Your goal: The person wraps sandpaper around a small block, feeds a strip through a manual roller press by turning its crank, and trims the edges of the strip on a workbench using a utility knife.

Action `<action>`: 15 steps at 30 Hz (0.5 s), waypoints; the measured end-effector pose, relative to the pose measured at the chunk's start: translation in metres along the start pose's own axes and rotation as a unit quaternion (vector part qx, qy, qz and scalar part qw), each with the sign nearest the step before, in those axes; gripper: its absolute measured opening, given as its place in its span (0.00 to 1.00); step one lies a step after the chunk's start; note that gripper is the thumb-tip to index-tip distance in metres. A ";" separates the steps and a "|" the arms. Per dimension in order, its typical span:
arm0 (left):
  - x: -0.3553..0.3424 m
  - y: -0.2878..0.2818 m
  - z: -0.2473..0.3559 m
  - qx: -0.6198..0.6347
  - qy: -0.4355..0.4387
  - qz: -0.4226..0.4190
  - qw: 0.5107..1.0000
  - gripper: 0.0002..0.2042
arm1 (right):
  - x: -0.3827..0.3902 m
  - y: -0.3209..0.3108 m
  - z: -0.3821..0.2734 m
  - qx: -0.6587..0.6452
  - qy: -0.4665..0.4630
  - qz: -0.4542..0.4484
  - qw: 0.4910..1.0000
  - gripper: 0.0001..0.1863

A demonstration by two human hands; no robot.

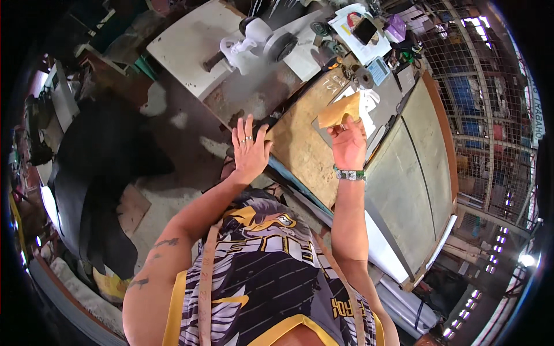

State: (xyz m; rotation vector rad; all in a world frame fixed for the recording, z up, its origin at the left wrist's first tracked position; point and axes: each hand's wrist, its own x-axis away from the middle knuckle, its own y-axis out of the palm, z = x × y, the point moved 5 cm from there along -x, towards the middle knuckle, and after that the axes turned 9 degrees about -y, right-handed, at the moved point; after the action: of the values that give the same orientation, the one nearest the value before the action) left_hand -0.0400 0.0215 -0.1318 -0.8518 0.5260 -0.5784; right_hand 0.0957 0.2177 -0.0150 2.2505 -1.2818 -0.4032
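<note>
My left hand has its fingers spread and a ring on one of them; nothing is in it. It is at the left corner of the wooden tabletop, and whether it presses on the edge I cannot tell. Over the same tabletop my right hand, with a beaded bracelet at the wrist, pinches the lower edge of a yellow-brown sheet, like paper or thin card. White crumpled paper lies just beyond the sheet. A measuring tape hangs down both sides of my jersey.
A white sewing machine with a dark wheel stands on the far table. Right of it are a blue calculator, a phone on papers, and a tape roll. A grey-topped board adjoins on the right; black material drapes at left.
</note>
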 end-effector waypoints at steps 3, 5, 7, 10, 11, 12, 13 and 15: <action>0.009 0.005 0.015 -0.025 0.006 -0.026 0.999 0.28 | 0.006 -0.004 -0.005 0.021 0.009 0.019 1.000 0.05; 0.022 0.013 0.022 -0.047 0.031 -0.049 0.997 0.29 | 0.006 -0.003 -0.006 0.007 0.010 0.005 1.000 0.05; 0.039 0.009 0.021 -0.080 0.084 -0.051 0.992 0.31 | 0.008 -0.011 -0.010 -0.004 0.002 -0.005 1.000 0.05; 0.064 -0.016 0.013 -0.100 0.084 -0.147 0.981 0.28 | 0.012 -0.024 -0.012 0.004 0.012 0.010 1.000 0.06; 0.066 -0.034 0.021 -0.107 0.104 -0.149 0.978 0.12 | 0.010 -0.027 -0.011 -0.002 0.001 0.016 1.000 0.06; 0.066 -0.030 0.019 -0.013 0.028 -0.226 0.974 0.08 | 0.013 -0.023 -0.007 -0.009 0.012 0.006 1.000 0.06; 0.066 -0.024 0.019 0.082 -0.049 -0.298 0.950 0.17 | 0.016 -0.020 -0.005 -0.015 0.022 -0.005 1.000 0.07; 0.045 -0.008 0.036 0.202 -0.152 -0.370 0.894 0.26 | 0.014 -0.019 -0.001 -0.028 0.022 -0.024 0.999 0.04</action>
State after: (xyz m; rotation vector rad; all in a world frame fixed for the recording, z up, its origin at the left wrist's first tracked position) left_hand 0.0136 0.0077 -0.1141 -0.7049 -0.2369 -1.1806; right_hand 0.1168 0.2145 -0.0251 2.2342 -1.1815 -0.4014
